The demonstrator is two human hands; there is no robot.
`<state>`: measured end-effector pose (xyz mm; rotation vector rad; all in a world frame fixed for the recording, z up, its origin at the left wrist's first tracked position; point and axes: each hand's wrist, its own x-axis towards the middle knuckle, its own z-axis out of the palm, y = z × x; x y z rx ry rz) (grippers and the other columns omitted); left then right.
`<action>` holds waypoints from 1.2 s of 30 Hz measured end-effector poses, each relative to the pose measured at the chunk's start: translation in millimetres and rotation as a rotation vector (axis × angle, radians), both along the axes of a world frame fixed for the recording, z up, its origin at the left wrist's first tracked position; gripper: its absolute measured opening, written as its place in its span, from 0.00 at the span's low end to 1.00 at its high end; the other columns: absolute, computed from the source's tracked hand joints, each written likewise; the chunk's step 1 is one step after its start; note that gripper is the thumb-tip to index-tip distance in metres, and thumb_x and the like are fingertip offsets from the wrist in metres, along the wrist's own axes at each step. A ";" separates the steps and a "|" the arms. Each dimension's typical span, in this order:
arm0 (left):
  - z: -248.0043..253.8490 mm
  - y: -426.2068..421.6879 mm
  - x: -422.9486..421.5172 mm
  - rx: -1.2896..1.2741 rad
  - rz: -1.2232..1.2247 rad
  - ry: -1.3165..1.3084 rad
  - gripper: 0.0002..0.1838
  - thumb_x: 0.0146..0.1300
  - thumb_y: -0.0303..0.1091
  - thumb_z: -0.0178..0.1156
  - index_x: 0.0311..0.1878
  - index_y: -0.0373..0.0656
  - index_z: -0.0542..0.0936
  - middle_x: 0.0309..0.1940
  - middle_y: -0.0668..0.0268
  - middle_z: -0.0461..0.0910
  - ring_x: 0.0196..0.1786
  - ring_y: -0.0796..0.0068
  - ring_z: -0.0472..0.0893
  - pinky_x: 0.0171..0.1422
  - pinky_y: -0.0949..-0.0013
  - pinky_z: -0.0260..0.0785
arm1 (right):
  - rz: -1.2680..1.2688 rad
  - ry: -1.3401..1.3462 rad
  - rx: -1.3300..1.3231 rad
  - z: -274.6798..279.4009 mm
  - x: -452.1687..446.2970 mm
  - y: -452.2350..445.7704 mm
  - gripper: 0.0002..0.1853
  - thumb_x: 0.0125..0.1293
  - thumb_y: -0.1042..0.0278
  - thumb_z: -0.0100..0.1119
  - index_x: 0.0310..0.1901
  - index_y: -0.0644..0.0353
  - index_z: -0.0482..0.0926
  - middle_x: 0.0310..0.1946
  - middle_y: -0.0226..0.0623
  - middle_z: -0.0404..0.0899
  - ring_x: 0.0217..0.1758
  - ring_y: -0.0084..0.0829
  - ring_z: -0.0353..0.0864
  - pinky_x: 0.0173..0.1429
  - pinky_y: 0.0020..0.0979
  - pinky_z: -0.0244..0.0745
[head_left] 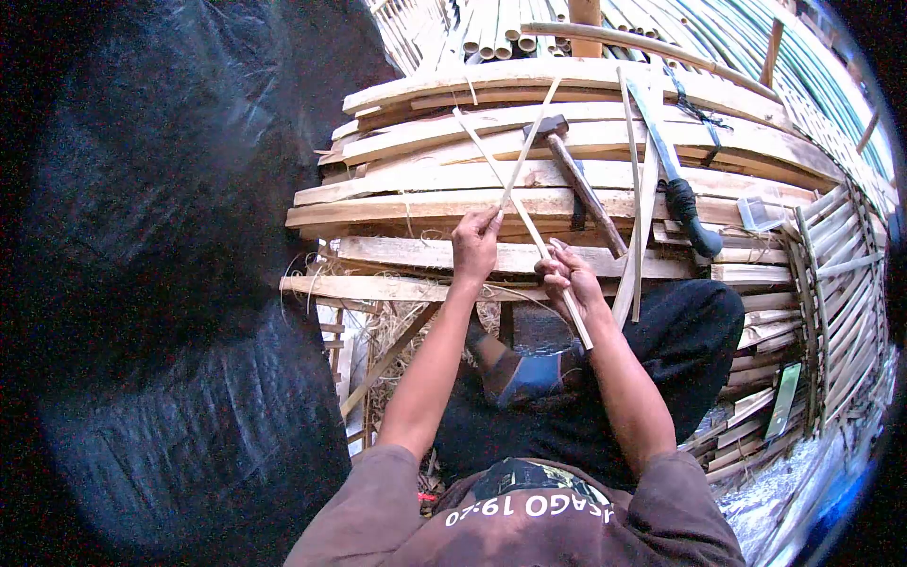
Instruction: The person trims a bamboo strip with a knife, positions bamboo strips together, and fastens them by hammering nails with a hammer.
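Observation:
My left hand (476, 248) pinches the lower end of a thin bamboo strip (530, 142) that slants up and to the right. My right hand (573, 276) is closed around a second bamboo strip (487, 154), whose lower end sticks out below the palm toward my lap. The two strips cross just above my left hand. Beyond my hands a hammer (583, 185) with a wooden handle lies on the planks. To its right rests a machete (666, 156) with a black-wrapped handle. Between them, long pale slats (646, 198) reach down beside my right hand.
Rough wooden planks (567, 200) form the work surface before me. A black sheet (189, 283) hangs on the left. Bamboo poles (496, 33) lie at the back. At right are a clear plastic container (759, 214), a woven bamboo panel (855, 312) and a green-white object (783, 401).

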<state>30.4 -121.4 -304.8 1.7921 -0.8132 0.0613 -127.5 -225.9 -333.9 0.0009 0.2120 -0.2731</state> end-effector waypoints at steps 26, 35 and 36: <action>-23.2 -14.2 -10.8 0.309 0.062 -0.506 0.14 0.71 0.34 0.53 0.56 0.46 0.81 0.30 0.59 0.78 0.34 0.58 0.79 0.37 0.55 0.69 | -0.589 0.785 -2.111 19.0 2.7 -6.7 0.08 0.61 0.77 0.59 0.42 0.57 0.81 0.35 0.42 0.79 0.41 0.47 0.79 0.43 0.44 0.76; -29.6 -3.1 -9.0 0.306 0.096 -0.557 0.14 0.69 0.33 0.55 0.56 0.45 0.80 0.27 0.63 0.77 0.32 0.61 0.79 0.36 0.56 0.66 | -0.613 0.751 -2.449 15.6 -0.6 8.6 0.13 0.56 0.74 0.59 0.44 0.56 0.83 0.36 0.36 0.78 0.41 0.41 0.79 0.45 0.41 0.76; -30.3 -1.3 -10.4 0.304 0.098 -0.556 0.14 0.69 0.33 0.55 0.56 0.45 0.80 0.27 0.63 0.77 0.32 0.61 0.79 0.36 0.56 0.66 | -0.613 0.749 -2.452 13.0 0.6 8.5 0.13 0.56 0.74 0.59 0.44 0.56 0.83 0.36 0.36 0.78 0.41 0.41 0.79 0.45 0.41 0.76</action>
